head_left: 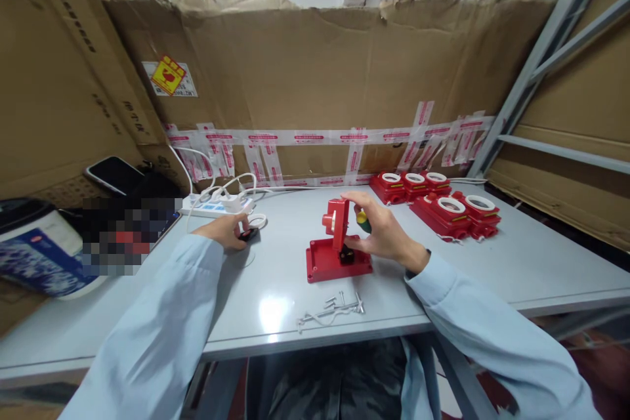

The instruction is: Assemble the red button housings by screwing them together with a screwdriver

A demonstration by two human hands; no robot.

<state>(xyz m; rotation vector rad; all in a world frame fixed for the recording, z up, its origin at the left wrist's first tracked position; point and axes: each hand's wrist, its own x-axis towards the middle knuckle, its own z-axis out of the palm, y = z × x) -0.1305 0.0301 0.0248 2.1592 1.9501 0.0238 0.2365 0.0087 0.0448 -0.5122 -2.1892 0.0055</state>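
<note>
Right hand [386,233] grips housing [331,264] (red).

At nine o'clock from the left hand [224,231] a pixelated patch [125,234] masks what lies there, that hand's fingertips half cover a small dark thing [251,234] too small to name, and the right hand [386,233] hides most of a green-and-yellow tool [363,221].

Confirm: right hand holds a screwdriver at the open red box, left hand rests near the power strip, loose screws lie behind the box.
One point is wrong: the head view shows the loose screws in front of the open red box, not behind it. The right hand does hold the screwdriver.
</note>
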